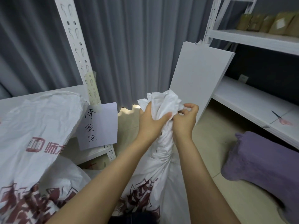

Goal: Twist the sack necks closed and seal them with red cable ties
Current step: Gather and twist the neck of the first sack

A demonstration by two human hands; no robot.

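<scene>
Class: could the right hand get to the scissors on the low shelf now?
Probably: the scissors lie exposed on the shelf, nothing between. But the right hand is pinching at the sack neck and must let go.

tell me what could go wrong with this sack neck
1. The left hand grips the twisted neck. If that grip loosens, the twist could unwind.
2. The right hand pinches at the neck, but no red tie shows plainly. A fumbled tie could leave the sack unsealed.
</scene>
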